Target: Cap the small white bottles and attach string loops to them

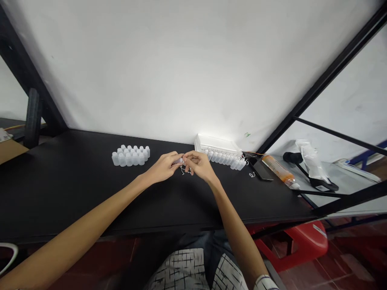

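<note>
At the middle of the black table (169, 201), my left hand (163, 167) is closed around a small translucent white bottle (178, 161), mostly hidden by the fingers. My right hand (198, 164) meets it at the bottle's top end, thumb and fingertips pinched on thin white string (182, 170), whose ends dangle below. To the left of my hands stands a group of similar small white bottles (129, 157), upright. On the right, a row of small bottles with white strings at their tops (224, 158) leans against a white flat stack (216, 142).
Right of the row lie a loose string loop (252, 175), a dark phone (262, 170) and a bottle with an orange label (278, 168). Black metal frame bars (323, 128) rise at the right. A white wall backs the table; a red stool (308, 241) stands below.
</note>
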The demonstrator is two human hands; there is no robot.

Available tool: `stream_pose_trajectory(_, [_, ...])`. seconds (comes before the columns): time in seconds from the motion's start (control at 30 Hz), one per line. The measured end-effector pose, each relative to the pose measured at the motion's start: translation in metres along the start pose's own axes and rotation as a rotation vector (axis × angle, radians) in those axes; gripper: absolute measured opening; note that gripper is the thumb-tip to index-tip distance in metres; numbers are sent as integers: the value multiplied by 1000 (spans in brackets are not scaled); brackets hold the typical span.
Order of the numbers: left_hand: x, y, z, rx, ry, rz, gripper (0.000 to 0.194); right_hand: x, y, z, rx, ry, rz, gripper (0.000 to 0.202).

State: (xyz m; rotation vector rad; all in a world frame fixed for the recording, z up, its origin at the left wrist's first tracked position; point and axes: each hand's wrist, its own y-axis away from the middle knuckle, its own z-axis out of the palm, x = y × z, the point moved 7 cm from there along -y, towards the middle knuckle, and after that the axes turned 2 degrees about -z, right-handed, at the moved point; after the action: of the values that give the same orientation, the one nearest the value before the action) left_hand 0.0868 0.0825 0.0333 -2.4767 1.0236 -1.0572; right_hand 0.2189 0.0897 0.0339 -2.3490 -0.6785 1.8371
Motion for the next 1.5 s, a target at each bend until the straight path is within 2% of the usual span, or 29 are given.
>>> stream_pose_trajectory(0.17, [4, 0, -3, 23, 3, 19, 23, 4, 0, 3, -61, -26, -7, 38])
stream_pose_trajectory(0.27, [6, 1, -2, 32, -9, 38, 24, 6, 1, 2, -61, 94, -4, 40])
stream_pose_trajectory(0.4, [8, 1, 3, 8, -24, 46, 20, 7, 0, 1, 5, 310, -31, 57])
stream_pose_trajectory(0.5, [5, 1, 6, -7, -27, 42, 18, 10, -1, 0, 23, 347, -19, 62])
stream_pose_trajectory(0.7, [3, 0, 1, 29, -30, 31, 21, 1, 0, -5, -24, 89, -14, 38])
stream_pose_trajectory(0.8, [6, 0, 0, 29, -28, 29, 20, -1, 0, -4, -62, 24, 4, 40])
stream_pose_trajectory(0.93, [9, 1, 1, 31, -31, 48, 22, 4, -1, 1, -69, 113, -24, 36])
stream_pose_trajectory(1.07, [9, 1, 3, 7, -16, 57, 24, 6, -1, -3, -17, 251, -31, 55])
stream_pose_trajectory(1.2, [7, -1, 0, 31, -9, 40, 21, -3, -1, -8, -32, 120, -60, 36])
stream_pose_trajectory(1.3, [4, 0, 0, 39, 1, 40, 21, -9, -1, -7, -51, 75, -100, 32])
stream_pose_trajectory(1.43, [2, 1, 4, 54, 48, 16, 22, -3, -1, -3, -26, 228, -102, 31])
stream_pose_trajectory(1.5, [3, 2, 5, 57, 62, 5, 21, -1, 0, -3, -14, 364, -106, 38])
